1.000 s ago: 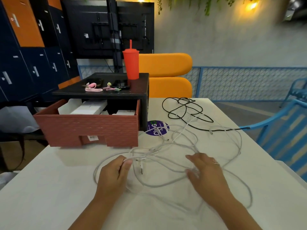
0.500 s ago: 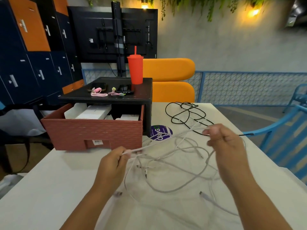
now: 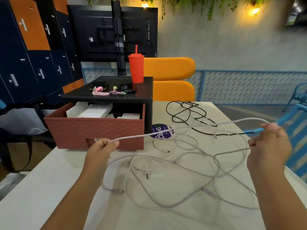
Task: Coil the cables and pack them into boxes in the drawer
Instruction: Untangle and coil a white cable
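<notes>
A white cable [image 3: 191, 127] is stretched in the air between both hands. My left hand [image 3: 101, 150] pinches one end of it in front of the drawer. My right hand [image 3: 269, 143] grips the cable at the right, where it loops back down. Several more white cables [image 3: 174, 176] lie tangled on the white table [image 3: 41, 188] below the hands. A black cable [image 3: 187, 112] lies coiled loosely farther back. The reddish-brown drawer [image 3: 99, 131] stands pulled out of a black stand [image 3: 146, 90], with white boxes [image 3: 93, 112] inside.
A red tumbler with a straw [image 3: 136, 68], pink straps [image 3: 100, 92] and a phone [image 3: 98, 84] sit on the stand's top. A round purple sticker [image 3: 161, 131] is on the table. A blue chair [image 3: 295, 127] stands at the right edge, an orange seat [image 3: 172, 80] behind.
Both hands have lifted off the table and moved apart. The white cable, first lying in the tangle, is now drawn out taut between them, with the right hand far to the right.
</notes>
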The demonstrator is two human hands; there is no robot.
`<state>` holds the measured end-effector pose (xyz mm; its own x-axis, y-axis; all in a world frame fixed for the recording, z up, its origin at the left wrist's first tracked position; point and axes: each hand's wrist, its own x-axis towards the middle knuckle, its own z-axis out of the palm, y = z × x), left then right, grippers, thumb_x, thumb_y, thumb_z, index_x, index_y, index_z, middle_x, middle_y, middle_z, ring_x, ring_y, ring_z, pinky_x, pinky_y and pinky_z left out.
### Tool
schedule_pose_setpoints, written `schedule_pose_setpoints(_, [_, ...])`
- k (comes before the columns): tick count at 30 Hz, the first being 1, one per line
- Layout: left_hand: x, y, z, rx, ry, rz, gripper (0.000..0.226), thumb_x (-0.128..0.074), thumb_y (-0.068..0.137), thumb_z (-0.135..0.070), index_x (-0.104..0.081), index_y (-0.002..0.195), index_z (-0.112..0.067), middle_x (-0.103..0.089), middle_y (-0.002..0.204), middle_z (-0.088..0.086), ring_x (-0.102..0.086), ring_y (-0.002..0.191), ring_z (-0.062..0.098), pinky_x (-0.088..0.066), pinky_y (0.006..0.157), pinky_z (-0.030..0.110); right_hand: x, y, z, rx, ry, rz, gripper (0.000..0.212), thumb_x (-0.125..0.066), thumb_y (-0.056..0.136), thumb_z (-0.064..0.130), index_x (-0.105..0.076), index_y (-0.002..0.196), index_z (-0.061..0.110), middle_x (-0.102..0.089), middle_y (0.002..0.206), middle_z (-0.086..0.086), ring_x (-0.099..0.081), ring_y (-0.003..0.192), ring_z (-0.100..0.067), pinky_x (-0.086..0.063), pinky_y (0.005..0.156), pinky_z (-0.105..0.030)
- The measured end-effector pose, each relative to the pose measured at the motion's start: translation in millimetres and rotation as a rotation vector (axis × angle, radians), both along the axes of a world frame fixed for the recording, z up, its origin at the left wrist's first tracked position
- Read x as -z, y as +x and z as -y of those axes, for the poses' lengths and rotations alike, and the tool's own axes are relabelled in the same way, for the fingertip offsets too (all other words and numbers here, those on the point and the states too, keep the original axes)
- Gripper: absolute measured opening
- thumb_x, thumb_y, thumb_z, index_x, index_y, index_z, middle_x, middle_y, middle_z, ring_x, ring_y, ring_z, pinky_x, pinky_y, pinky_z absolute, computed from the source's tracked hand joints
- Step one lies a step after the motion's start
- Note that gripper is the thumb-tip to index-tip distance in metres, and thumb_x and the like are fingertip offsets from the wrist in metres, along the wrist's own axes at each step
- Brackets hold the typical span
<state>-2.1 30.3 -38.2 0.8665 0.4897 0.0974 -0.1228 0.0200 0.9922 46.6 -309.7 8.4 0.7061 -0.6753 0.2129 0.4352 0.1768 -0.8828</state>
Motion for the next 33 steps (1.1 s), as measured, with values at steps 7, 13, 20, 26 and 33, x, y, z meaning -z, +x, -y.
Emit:
schedule_pose_setpoints(7, [-32,-8,5,0.328,-0.275,0.136,0.035,-0.058,0.081,-0.023,-0.044,0.05,-0.016,-0.031,0.047,-0.004,-0.032,0.046,0.012,-0.036,0.056,0.027,17,0,-21,-0.215,-0.146,-0.17,0.031,-0.037,0.097,0.019,-0.057,0.073,0.023,-0.036,0.062,0.002,-0.032,0.054,-0.01,-0.035,0.056,-0.023])
schedule_pose_setpoints(13, [-48,-9,-7,0.876,-0.856,0.365,0.031,-0.053,0.089,-0.031,-0.06,0.065,-0.013,-0.049,0.052,0.0,-0.046,0.05,0.013,-0.041,0.057,0.026,27,-2,-48,-0.484,-0.552,-0.359,0.021,-0.046,0.093,0.009,-0.058,0.077,0.014,-0.048,0.059,-0.005,-0.043,0.048,-0.015,-0.043,0.053,-0.025])
schedule_pose_setpoints(20, [-57,-14,2,0.367,-0.766,0.345,0.038,-0.04,0.091,-0.039,-0.058,0.06,-0.026,-0.031,0.042,-0.009,-0.027,0.038,0.003,-0.032,0.044,0.015,44,-18,-38,-0.616,-0.932,-0.436,0.038,-0.04,0.09,0.048,-0.064,0.101,0.021,-0.063,0.1,0.002,-0.055,0.096,-0.013,-0.037,0.085,-0.027])
schedule_pose_setpoints(26, [-47,-14,3,0.305,-0.747,0.272,0.038,-0.043,0.09,-0.04,-0.061,0.06,-0.024,-0.029,0.042,-0.009,-0.027,0.037,0.004,-0.031,0.041,0.016,64,-5,27,-0.378,-1.267,-0.878,0.03,-0.055,0.088,0.019,-0.059,0.118,0.025,-0.054,0.124,-0.01,-0.05,0.115,-0.032,-0.038,0.098,-0.038])
schedule_pose_setpoints(33, [-45,-12,20,0.326,-0.692,0.235,0.038,-0.044,0.088,-0.041,-0.06,0.059,-0.022,-0.028,0.042,-0.009,-0.026,0.036,0.004,-0.029,0.04,0.017,63,-29,-10,-0.696,-1.383,-0.574,0.021,-0.068,0.079,0.03,-0.056,0.085,0.046,-0.046,0.11,0.016,-0.038,0.11,-0.014,-0.029,0.091,-0.023])
